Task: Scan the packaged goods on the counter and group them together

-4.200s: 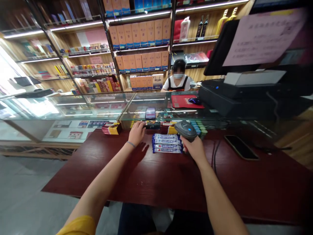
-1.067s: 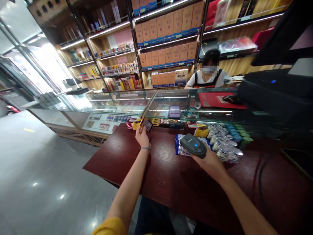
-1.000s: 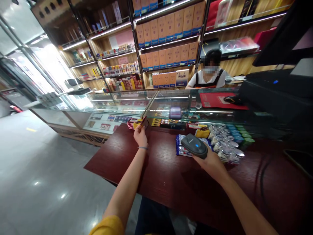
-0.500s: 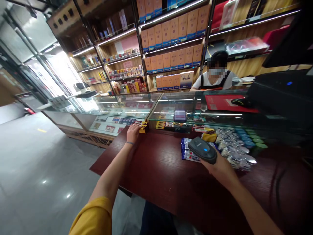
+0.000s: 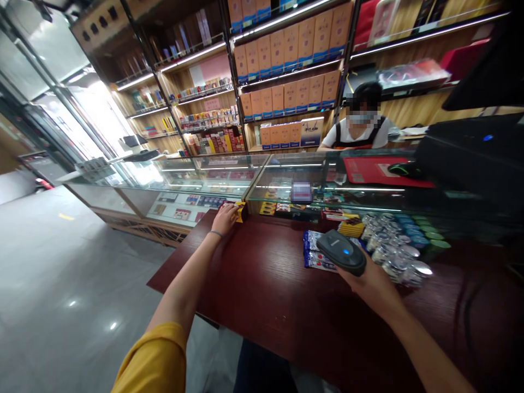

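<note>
My left hand [image 5: 225, 219] reaches to the far edge of the dark red table [image 5: 262, 273], its fingers closed over a small yellow packet [image 5: 242, 212] by the glass case. In my right hand [image 5: 371, 283] is a black barcode scanner [image 5: 341, 252] with a lit blue spot, held above blue-and-white packets [image 5: 315, 258]. Part of those packets is hidden by the scanner. Right of it stand rows of clear containers with silvery lids [image 5: 403, 252]. A stack of yellow packets [image 5: 350, 227] lies behind the scanner.
A glass display case [image 5: 196, 177] borders the table's far side. Behind it a masked person [image 5: 358, 131] sits near a red mat [image 5: 370, 172] with a mouse. A dark monitor [image 5: 478, 147] stands at right. Blue and green containers [image 5: 437, 243] stand at the table's right.
My left hand has shifted slightly at the yellow packet, its fingers now further over it. My right hand and the scanner have hardly moved.
</note>
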Tool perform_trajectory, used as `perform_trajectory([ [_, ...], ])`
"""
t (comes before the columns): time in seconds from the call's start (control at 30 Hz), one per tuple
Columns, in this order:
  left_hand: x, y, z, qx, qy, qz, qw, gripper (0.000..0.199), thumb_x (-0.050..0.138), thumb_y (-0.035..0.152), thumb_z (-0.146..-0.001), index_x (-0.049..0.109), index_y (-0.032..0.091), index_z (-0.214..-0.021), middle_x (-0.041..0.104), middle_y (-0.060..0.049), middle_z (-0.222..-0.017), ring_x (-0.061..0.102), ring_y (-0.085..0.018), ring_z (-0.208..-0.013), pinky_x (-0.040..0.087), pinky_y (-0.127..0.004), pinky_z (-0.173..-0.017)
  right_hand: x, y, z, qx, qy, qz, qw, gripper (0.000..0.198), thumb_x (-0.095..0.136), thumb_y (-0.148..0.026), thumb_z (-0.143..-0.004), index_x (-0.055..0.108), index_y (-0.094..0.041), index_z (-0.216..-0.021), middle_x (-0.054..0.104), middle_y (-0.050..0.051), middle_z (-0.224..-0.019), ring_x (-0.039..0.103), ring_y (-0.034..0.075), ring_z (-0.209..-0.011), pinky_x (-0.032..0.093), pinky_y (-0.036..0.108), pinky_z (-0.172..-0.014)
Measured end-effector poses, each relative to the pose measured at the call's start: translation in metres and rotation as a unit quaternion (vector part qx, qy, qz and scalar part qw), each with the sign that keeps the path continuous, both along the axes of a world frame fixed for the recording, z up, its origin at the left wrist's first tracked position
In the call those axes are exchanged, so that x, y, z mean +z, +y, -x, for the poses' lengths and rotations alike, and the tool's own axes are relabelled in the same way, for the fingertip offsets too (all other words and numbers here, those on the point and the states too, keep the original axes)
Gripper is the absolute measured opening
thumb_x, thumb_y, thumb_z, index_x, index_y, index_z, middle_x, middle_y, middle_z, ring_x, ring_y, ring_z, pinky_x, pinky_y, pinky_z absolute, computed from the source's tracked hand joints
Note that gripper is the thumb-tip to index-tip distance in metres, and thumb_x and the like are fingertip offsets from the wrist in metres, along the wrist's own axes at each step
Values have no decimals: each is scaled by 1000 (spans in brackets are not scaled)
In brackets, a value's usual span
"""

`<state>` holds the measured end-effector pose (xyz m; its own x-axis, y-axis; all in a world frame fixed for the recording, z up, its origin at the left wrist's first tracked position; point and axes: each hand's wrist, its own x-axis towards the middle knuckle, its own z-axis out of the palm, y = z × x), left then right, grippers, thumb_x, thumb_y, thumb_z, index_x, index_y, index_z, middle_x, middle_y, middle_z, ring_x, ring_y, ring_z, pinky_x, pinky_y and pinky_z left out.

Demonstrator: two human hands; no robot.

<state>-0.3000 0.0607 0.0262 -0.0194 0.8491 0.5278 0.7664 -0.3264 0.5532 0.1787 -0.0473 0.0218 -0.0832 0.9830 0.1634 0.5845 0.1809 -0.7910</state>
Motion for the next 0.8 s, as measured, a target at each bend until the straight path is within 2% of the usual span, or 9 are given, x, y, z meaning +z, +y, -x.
perform_trajectory([
  [0.23, 1, 2, 3, -16, -23, 22, 999, 45, 78, 15, -67, 74, 29, -109, 67, -11, -129, 53, -34, -133, 27, -53, -124, 1, -1, 1, -1, -5, -2, 1000, 58, 66, -51, -83, 59, -26, -134, 78, 8, -90, 74, 33, -77, 52, 38, -61],
  [0.47, 2, 0, 2, 1, 62, 11, 998, 43, 73, 15, -71, 74, 29, -112, 67, -12, -127, 56, -33, -130, 34, -52, -120, 0, 0, 1, -5, -1, -12, 1000, 54, 66, -50, -82, 60, -27, -131, 78, 8, -90, 74, 34, -75, 52, 39, -60],
  [0.7, 8, -4, -4, -4, -11, 9, 1000, 38, 72, 21, -76, 73, 29, -114, 69, -11, -119, 57, -31, -125, 37, -48, -118, 5, -3, 4, -6, 5, -13, 1000, 53, 64, -50, -84, 59, -27, -132, 78, 10, -95, 75, 35, -80, 52, 39, -61],
  [0.8, 6, -4, -3, 6, 9, -6, 1000, 37, 69, 25, -81, 72, 29, -118, 68, -11, -120, 56, -30, -127, 37, -47, -118, 7, -4, 4, -5, 4, -7, 1000, 52, 64, -50, -84, 59, -28, -131, 78, 8, -95, 75, 34, -80, 52, 38, -61],
])
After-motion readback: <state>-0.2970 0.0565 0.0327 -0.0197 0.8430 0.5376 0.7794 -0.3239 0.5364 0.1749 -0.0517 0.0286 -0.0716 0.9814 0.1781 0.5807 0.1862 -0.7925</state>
